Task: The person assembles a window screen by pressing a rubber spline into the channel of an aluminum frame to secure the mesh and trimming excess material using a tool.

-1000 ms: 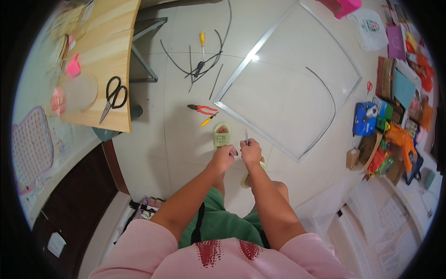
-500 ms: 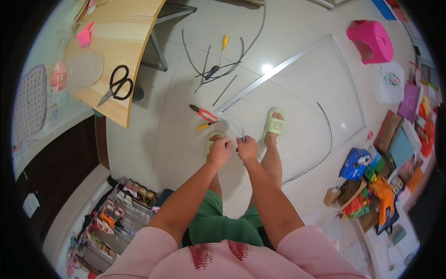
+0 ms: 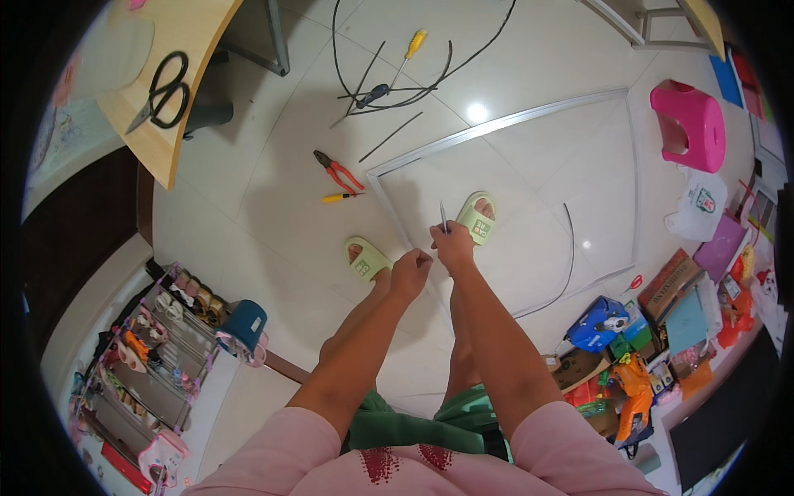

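My right hand [image 3: 454, 250] is closed around a slim, pointed silver tool [image 3: 443, 217]; its tip points away from me and its exact kind is unclear. Close by on its left, my left hand [image 3: 410, 274] has its fingers curled together; whatever they pinch, if anything, is hidden. Both hands are above the near left part of a thin silver rectangular frame [image 3: 504, 126] on the tiled floor. Red-handled pliers [image 3: 337, 172] and a small yellow-handled screwdriver [image 3: 337, 198] lie left of the frame's corner. A dark curved strip [image 3: 572, 248] lies inside the frame's right half.
Farther off lie dark strips [image 3: 392, 135], a yellow-handled screwdriver [image 3: 416, 43] and a dark-handled screwdriver [image 3: 374, 97]. Black scissors [image 3: 168, 93] rest on the wooden table [image 3: 217, 18]. A pink stool [image 3: 691, 128] and cluttered boxes [image 3: 670, 285] stand right; a shoe rack [image 3: 169, 355], left.
My view has shifted, bringing a blue bin into sight at the left. My left foot shows more clearly, apart from my hands. The right hand still grips the pointed tool.
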`<state>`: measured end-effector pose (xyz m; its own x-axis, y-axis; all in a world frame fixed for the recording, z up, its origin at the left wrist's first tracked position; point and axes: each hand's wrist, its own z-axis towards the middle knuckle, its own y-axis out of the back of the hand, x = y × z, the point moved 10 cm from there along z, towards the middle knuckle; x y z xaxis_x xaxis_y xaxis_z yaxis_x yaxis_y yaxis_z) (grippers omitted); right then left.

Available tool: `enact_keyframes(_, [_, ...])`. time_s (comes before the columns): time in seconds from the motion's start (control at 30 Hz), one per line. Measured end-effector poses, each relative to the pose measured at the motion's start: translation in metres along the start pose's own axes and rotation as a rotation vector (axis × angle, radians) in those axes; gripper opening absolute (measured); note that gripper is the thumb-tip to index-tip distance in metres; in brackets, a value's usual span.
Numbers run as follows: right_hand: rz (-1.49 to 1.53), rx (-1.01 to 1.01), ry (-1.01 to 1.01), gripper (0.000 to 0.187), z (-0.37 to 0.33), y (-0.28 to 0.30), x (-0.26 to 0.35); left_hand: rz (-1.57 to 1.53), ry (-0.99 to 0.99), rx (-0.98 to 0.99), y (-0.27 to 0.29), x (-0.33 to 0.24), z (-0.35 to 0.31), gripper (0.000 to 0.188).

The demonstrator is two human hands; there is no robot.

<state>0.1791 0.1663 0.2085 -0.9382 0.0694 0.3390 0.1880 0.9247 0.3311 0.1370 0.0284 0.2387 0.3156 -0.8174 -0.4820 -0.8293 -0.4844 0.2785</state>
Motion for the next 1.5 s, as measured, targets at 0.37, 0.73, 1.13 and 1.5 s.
enact_keyframes(0.37, [-0.063, -0.128, 0.037, 0.02, -0.029, -0.008, -0.006, -0.152, -0.011, -0.078, 0.047, 0.094, -0.008, 0.008])
enact_keyframes(0.73, [-0.277, 0.007, 0.282, 0.014, 0.129, -0.054, 0.03, 0.025, -0.168, -0.415, 0.057, 0.087, 0.133, 0.012])
enact_keyframes(1.13, [-0.569, -0.008, 0.867, 0.013, 0.238, -0.025, 0.065, 0.522, -0.385, -0.909, 0.105, 0.063, 0.289, 0.024])
enact_keyframes(1.5, [-0.542, 0.252, 1.204, 0.021, 0.216, -0.05, 0.164, 0.301, -0.688, -0.628, 0.058, -0.002, 0.258, 0.013])
